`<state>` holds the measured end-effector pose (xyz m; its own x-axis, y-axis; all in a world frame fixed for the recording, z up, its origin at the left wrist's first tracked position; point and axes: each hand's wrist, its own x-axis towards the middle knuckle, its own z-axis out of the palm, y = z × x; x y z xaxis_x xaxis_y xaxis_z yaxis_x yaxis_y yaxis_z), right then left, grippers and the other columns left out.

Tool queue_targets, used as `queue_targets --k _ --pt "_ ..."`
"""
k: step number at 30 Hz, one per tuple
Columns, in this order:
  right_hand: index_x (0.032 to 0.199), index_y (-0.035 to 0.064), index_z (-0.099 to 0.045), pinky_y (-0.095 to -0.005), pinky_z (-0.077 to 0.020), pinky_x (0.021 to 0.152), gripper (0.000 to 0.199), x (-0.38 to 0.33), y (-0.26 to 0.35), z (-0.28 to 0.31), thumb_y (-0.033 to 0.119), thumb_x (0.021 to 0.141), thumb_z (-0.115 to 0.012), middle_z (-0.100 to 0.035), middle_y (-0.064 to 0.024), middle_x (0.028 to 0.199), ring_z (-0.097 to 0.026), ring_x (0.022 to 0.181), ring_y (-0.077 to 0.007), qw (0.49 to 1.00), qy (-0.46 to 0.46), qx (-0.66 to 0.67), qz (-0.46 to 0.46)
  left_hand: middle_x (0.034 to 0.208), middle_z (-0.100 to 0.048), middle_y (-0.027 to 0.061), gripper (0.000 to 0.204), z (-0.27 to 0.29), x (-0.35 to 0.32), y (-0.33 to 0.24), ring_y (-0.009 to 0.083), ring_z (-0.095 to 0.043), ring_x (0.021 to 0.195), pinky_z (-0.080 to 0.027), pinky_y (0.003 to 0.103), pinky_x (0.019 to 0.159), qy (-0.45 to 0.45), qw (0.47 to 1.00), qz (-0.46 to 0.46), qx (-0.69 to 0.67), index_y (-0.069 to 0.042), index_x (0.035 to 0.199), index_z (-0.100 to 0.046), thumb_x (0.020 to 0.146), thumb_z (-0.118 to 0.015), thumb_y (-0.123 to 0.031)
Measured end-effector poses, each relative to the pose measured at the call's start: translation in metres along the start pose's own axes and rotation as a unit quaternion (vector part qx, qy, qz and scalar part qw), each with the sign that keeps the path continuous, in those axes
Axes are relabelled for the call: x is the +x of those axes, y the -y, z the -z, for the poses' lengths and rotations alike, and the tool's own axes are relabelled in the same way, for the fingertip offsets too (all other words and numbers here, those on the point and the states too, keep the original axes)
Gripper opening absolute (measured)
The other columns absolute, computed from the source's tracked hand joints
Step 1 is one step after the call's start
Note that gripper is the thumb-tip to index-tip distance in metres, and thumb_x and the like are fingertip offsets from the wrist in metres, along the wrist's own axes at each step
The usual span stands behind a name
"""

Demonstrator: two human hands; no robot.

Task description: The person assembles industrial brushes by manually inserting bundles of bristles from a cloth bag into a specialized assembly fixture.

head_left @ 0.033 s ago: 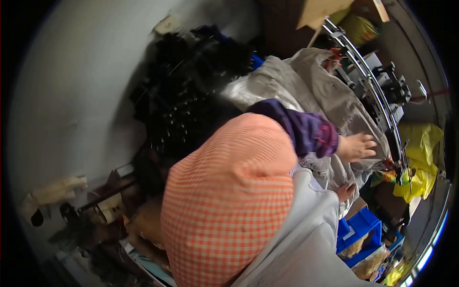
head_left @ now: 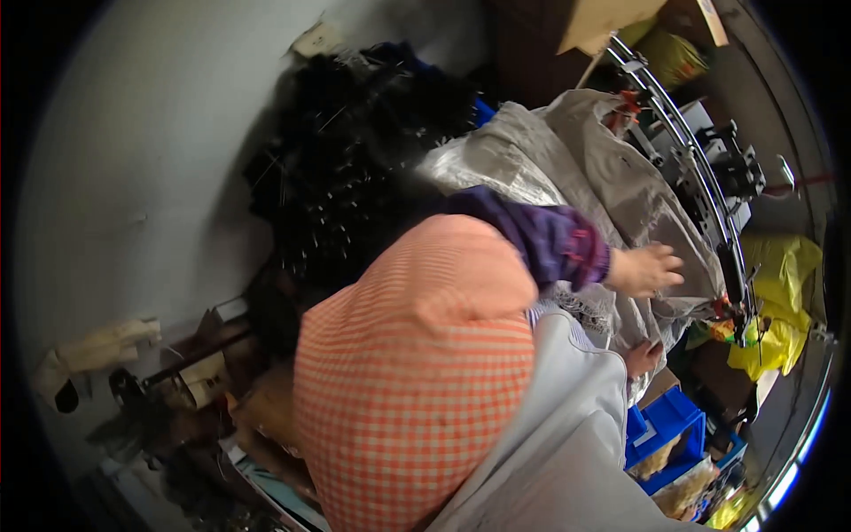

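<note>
My left arm, in an orange-and-white checked sleeve cover [head_left: 417, 381] with a purple cuff [head_left: 567, 248], reaches across to the right. At its end my left hand [head_left: 647, 270] is over a pale grey woven sack [head_left: 634, 191], fingers stretched and slightly apart, nothing seen in them. Whether it touches the sack I cannot tell. Just below, my right hand [head_left: 644, 357] shows only in part beside the sack's lower folds. A grey-white smooth cover [head_left: 558, 408] hides the rest of it, and its fingers cannot be made out.
A black heap with shiny specks [head_left: 346, 168] lies against the pale wall [head_left: 133, 177]. Curved metal rails [head_left: 687, 137] run along the sack's right side. Yellow bags [head_left: 780, 284] hang beyond them. Blue bins [head_left: 665, 434] stand at lower right, cardboard [head_left: 603, 22] at the top.
My left hand has shifted slightly left, back over the sack. The whole view has moved a little. My right hand stays beside the sack.
</note>
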<state>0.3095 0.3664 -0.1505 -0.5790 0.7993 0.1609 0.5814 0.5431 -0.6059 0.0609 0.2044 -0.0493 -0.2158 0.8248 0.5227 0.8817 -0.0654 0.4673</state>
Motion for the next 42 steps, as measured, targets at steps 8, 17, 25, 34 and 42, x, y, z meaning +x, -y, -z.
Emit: queue_targets --k 8,17,25,34,42 --pt "0.101 0.0046 -0.056 -0.0162 -0.0305 0.045 0.022 0.063 0.141 -0.010 0.023 0.091 -0.049 -0.049 0.0032 0.065 -0.040 0.053 -0.0024 0.964 0.010 0.267 0.003 0.101 -0.057 0.0130 0.027 0.231 -0.181 -0.027 0.0286 -0.053 0.098 -0.042 0.035 0.085 -0.248 0.907 0.337 0.051 -0.002 0.100 -0.057 0.074 -0.062 -0.005" --pt "0.108 0.0027 -0.055 -0.0173 -0.0371 0.051 0.021 0.029 0.300 -0.088 0.010 0.089 -0.049 -0.055 0.0003 0.076 -0.048 0.063 -0.0038 0.862 0.332 0.341 0.172 0.093 -0.062 0.0229 0.066 0.410 -0.527 -0.022 0.0310 -0.060 0.088 -0.046 0.038 0.078 -0.275 0.357 0.871 0.198 0.000 0.102 -0.060 0.079 -0.046 -0.060" --pt "0.106 -0.0017 -0.054 -0.0224 -0.0450 0.062 0.022 -0.001 0.360 -0.118 0.002 0.085 -0.050 -0.061 -0.0078 0.086 -0.058 0.075 -0.0098 0.797 0.424 0.223 0.368 0.112 -0.055 0.0150 0.048 0.406 -0.631 0.049 0.0291 -0.051 0.102 -0.039 0.042 0.088 -0.493 0.290 0.820 -0.026 -0.002 0.116 -0.049 0.080 -0.045 -0.034" --pt "0.105 -0.0024 -0.052 -0.0208 -0.0425 0.060 0.019 0.009 0.293 -0.137 0.001 0.087 -0.046 -0.057 -0.0029 0.081 -0.052 0.068 -0.0069 0.815 0.486 0.297 0.108 0.123 -0.048 0.0160 0.052 0.416 -0.541 0.027 0.0260 -0.050 0.108 -0.039 0.039 0.089 -0.324 0.347 0.865 -0.161 -0.001 0.117 -0.048 0.081 -0.051 -0.038" --pt "0.106 -0.0053 -0.051 -0.0217 -0.0438 0.059 0.030 0.003 0.280 -0.141 -0.005 0.077 -0.044 -0.059 -0.0083 0.083 -0.054 0.068 -0.0096 0.854 0.448 0.208 0.164 0.127 -0.048 0.0082 0.045 0.415 -0.481 0.012 0.0179 -0.048 0.113 -0.033 0.024 0.096 -0.296 0.555 0.762 -0.154 -0.007 0.132 -0.038 0.088 -0.042 0.001"
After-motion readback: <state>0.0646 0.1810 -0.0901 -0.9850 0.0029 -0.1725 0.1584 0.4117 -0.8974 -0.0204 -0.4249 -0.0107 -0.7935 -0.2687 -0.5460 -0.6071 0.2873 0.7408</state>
